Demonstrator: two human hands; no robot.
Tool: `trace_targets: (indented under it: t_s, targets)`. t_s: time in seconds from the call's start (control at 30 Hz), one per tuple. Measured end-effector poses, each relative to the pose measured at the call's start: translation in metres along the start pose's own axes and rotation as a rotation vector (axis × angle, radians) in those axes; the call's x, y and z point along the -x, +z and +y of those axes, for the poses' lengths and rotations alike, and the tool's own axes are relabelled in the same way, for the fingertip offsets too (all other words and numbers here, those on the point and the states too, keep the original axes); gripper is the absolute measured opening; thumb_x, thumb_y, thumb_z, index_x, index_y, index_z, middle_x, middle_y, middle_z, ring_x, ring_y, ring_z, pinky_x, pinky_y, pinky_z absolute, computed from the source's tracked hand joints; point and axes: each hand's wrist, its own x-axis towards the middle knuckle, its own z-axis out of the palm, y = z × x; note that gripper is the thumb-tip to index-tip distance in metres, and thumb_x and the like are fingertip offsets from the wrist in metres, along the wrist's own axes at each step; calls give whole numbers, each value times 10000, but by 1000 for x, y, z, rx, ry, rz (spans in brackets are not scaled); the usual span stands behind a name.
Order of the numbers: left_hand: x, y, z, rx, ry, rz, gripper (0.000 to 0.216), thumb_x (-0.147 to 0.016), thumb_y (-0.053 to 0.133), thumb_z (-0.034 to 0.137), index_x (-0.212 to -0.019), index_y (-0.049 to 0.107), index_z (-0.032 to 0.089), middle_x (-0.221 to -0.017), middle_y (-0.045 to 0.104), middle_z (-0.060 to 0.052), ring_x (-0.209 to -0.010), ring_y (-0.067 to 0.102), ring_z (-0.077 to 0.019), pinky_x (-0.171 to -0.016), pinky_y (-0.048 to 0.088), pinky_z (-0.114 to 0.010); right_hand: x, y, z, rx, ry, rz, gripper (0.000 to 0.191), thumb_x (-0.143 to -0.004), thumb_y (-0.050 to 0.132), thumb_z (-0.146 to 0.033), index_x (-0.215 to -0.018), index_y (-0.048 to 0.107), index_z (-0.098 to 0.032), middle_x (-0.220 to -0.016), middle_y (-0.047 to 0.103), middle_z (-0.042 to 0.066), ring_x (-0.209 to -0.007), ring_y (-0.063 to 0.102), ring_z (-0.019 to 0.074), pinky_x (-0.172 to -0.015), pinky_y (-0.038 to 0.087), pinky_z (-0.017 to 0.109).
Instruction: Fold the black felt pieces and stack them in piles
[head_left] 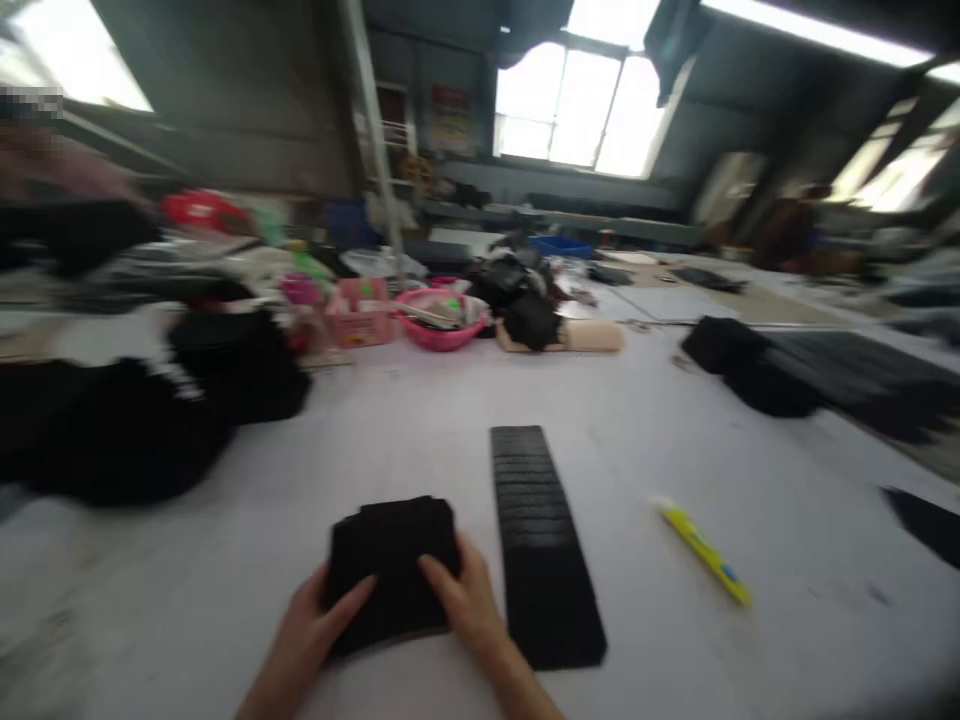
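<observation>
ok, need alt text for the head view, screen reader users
A person's left hand and right hand grip a black stack over a pale tabletop. To its right lie a long row of overlapping black pieces, then a slim yellow object. Behind, blurred, is a pink basin.

- Black stack (397,575): matte, roughly rectangular, its far edge uneven.
- Held between left hand (319,622) and right hand (470,605), over the white worktop (375,430).

The blurred black stack (394,575) hides some fingers of the left hand (316,618).
</observation>
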Motion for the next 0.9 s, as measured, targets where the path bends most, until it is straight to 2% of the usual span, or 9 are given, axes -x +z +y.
trace_targets:
  t_s: [0.03, 0.1, 0.2, 0.33, 0.5, 0.63, 0.77, 0.9]
  targets:
    - [5, -14, -2, 87, 45, -50, 590, -605, 801, 635, -1015, 692, 226, -992, 726, 0, -980, 663, -311, -871, 565, -400, -3, -3, -3, 2, 11, -15, 454, -773, 716, -511, -1100, 705, -197, -1075, 728, 74, -1016, 673, 287, -902, 545, 381]
    - [6, -31, 2, 190, 137, -137, 619, -649, 802, 571, -1110, 678, 178, -1074, 716, -57, -1065, 638, -330, -908, 543, -390, -15, -5, -7, 10, 78, -32, 496, -740, 737, -541, -1090, 713, -190, -1077, 730, 89, -1035, 672, 312, -924, 547, 412]
    - [-7, -49, 22, 214, 195, -132, 555, -710, 793, 510, -1097, 671, 132, -1051, 709, -103, -988, 658, -308, -795, 551, -351, -36, 3, -17, 20, 184, -81, 600, -684, 779, -562, -1139, 696, -180, -1093, 729, 92, -1046, 670, 331, -921, 556, 432]
    - [-16, -86, 62, 219, 275, -95, 548, -732, 786, 517, -1090, 659, 122, -1014, 701, -108, -913, 664, -267, -725, 534, -307, -61, 35, -53, -25, 179, -233, 564, -740, 746, -564, -1159, 688, -191, -1136, 717, 77, -1096, 649, 303, -921, 555, 396]
    - [-31, -156, 108, 197, 368, 10, 509, -700, 816, 516, -987, 680, 117, -972, 709, -87, -839, 659, -217, -699, 512, -272, -100, 100, -107, -140, 174, -443, 524, -735, 765, -535, -1113, 694, -178, -1084, 726, 81, -935, 695, 242, -719, 602, 319]
    - [-55, -219, 134, 202, 397, 105, 516, -670, 837, 520, -950, 691, 111, -928, 716, -78, -796, 653, -181, -685, 503, -242, -133, 164, -143, -152, 116, -564, 330, -782, 766, -403, -995, 690, -163, -933, 727, 51, -775, 690, 165, -615, 588, 246]
    - [-85, -277, 154, 216, 429, 226, 549, -606, 888, 485, -931, 700, 84, -856, 715, -86, -719, 647, -158, -644, 512, -225, -162, 227, -172, -143, 92, -572, 135, -861, 701, -228, -834, 612, -129, -784, 684, 30, -629, 656, 121, -618, 597, 277]
    - [-115, -328, 165, 223, 384, 302, 478, -613, 889, 446, -868, 687, 97, -810, 707, -81, -684, 648, -156, -625, 535, -236, -186, 281, -186, -135, 81, -572, 74, -873, 663, -150, -840, 603, -122, -743, 651, -3, -590, 630, 94, -699, 608, 339]
